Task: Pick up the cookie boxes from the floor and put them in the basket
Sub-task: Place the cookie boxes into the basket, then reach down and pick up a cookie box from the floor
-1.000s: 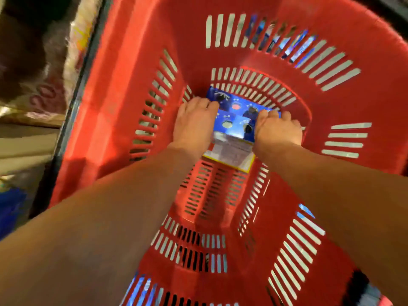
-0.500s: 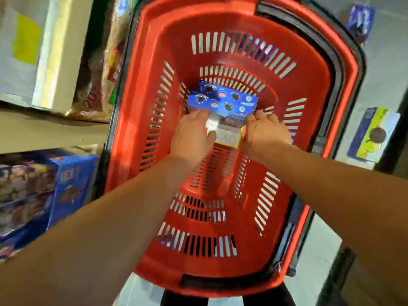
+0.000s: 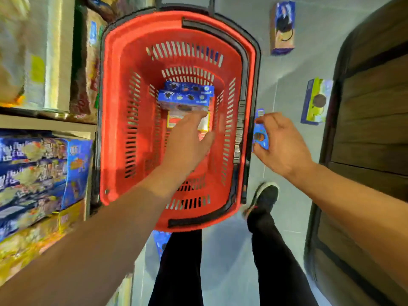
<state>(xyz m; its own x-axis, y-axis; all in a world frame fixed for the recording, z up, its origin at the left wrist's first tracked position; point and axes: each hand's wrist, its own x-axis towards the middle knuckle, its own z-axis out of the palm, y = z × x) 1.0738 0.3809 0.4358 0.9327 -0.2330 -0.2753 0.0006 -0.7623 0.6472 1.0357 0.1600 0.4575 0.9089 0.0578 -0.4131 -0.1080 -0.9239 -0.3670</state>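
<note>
head view, left hand: the left hand (image 3: 187, 138) hangs over the inside of the red basket (image 3: 114, 107), fingers straight and loose, holding nothing; its fingertips sit in front of the near end of the boxes in there.
head view, right hand: the right hand (image 3: 280, 142) is outside the basket's right rim, fingers curled loosely in front of a small blue cookie box (image 3: 260, 131) on the floor just beside the basket; whether it grips the box or only hovers above it, i cannot tell.
step in hand: judged as going for the next box, the one hard against the basket wall.
doing it well: the box looks wedged near the wall, so a pinch on its long edges and a straight lift before swinging over the rim should avoid snagging the black handle (image 3: 242, 62); the left hand could steady the rim.
placing: best laid flat on the stack in the basket (image 3: 185, 96) at the far end, so later boxes fit.
count, in basket: at least two blue boxes, stacked; a pale box end shows below, possibly a third.
count, on floor: four seen: the one by the right hand, a box at the far right (image 3: 282, 27), a yellow-and-blue box (image 3: 315, 102) by the dark wooden panel (image 3: 375, 107), and one partly hidden behind the leg (image 3: 160, 241).
count, elsewhere: shelf stock (image 3: 33, 168) on the left, too blurred to count.
</note>
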